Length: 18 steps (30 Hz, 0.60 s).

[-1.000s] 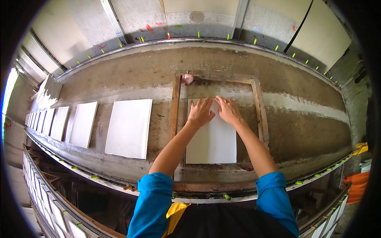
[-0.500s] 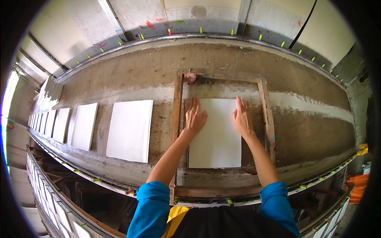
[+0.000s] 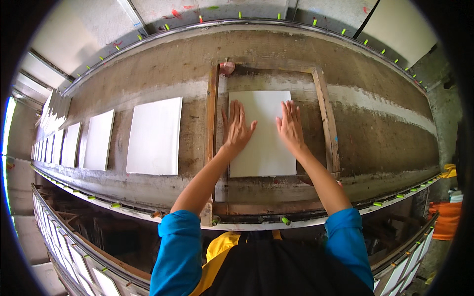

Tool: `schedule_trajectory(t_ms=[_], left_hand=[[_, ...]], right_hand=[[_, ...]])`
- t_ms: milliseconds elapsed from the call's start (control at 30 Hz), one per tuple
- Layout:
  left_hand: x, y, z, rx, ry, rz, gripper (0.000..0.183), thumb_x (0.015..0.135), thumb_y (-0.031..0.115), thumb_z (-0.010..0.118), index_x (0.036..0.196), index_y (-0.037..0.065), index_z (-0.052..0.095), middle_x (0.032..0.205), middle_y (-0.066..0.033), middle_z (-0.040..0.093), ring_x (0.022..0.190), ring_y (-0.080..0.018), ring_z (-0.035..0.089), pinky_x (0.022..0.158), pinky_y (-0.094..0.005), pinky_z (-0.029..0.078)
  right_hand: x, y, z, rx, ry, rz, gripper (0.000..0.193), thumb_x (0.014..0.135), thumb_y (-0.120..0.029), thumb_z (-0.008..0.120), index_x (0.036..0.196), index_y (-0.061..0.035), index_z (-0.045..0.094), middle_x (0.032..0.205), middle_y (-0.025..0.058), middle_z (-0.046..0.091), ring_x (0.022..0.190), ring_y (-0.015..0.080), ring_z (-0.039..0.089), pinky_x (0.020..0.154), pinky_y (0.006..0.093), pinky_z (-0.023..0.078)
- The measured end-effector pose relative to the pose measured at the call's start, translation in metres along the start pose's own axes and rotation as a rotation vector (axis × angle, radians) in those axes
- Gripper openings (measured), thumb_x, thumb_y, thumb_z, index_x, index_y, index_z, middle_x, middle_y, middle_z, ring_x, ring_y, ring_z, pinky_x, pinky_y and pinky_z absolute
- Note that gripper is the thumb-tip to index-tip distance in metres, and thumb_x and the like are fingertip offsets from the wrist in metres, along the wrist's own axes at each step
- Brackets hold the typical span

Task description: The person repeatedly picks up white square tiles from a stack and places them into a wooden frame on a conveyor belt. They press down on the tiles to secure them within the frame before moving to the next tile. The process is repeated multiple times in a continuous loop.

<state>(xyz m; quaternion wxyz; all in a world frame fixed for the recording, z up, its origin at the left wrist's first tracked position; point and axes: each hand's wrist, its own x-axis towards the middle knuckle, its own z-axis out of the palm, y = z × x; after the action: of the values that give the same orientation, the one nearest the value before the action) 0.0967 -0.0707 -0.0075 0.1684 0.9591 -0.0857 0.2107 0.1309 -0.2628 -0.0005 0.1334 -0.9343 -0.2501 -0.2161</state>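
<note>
A blank white sheet (image 3: 261,148) lies flat on the long brown table, inside a rectangular wooden frame (image 3: 326,116). My left hand (image 3: 238,130) rests along the sheet's left edge, palm down and thumb spread toward the middle. Opposite it, my right hand (image 3: 290,127) lies flat over the right edge, fingers pointing away from me. Both hands are open and grasp nothing. A pinkish lump (image 3: 227,68) sits at the frame's far left corner.
Left of the frame, a white sheet (image 3: 154,137) heads a row of several more along the table (image 3: 385,143). Yellow-green pegs (image 3: 285,220) line the table's rails. At the far right hangs orange cloth (image 3: 444,219). Another rack of white sheets (image 3: 74,261) stands at lower left.
The whole view has shifted, so the table appears higher. Relative to the sheet, both hands have slid slightly toward me from its far corners.
</note>
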Motion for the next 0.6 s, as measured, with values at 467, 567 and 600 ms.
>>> schedule_trajectory(t_ms=[467,567,600], left_hand=[[-0.071,0.053,-0.051,0.001,-0.317,0.047,0.066,0.085,0.044,0.041,0.135,0.009,0.016,0.139,-0.0203,0.010,0.129,-0.0389,0.006,0.096,-0.0624,0.004],[-0.071,0.051,-0.050,-0.034,-0.279,0.050,0.067,0.084,0.042,0.045,0.135,0.009,0.016,0.139,-0.0197,0.010,0.129,-0.0386,0.006,0.097,-0.0622,0.004],[-0.072,0.049,-0.048,-0.059,-0.253,0.048,0.066,0.084,0.041,0.046,0.135,0.010,0.017,0.139,-0.0192,0.010,0.129,-0.0383,0.007,0.097,-0.0615,0.004]], right_hand=[[-0.078,-0.039,-0.062,0.211,-0.232,-0.070,0.065,0.082,-0.029,0.053,0.132,-0.0032,0.020,0.136,0.0258,0.014,0.127,0.0399,0.014,0.101,0.0521,0.019],[-0.079,-0.038,-0.060,0.184,-0.220,-0.073,0.064,0.082,-0.029,0.053,0.132,-0.0040,0.022,0.136,0.0250,0.015,0.127,0.0394,0.015,0.101,0.0524,0.018],[-0.079,-0.039,-0.060,0.174,-0.217,-0.072,0.063,0.082,-0.028,0.053,0.131,-0.0040,0.023,0.136,0.0247,0.017,0.127,0.0394,0.016,0.101,0.0524,0.018]])
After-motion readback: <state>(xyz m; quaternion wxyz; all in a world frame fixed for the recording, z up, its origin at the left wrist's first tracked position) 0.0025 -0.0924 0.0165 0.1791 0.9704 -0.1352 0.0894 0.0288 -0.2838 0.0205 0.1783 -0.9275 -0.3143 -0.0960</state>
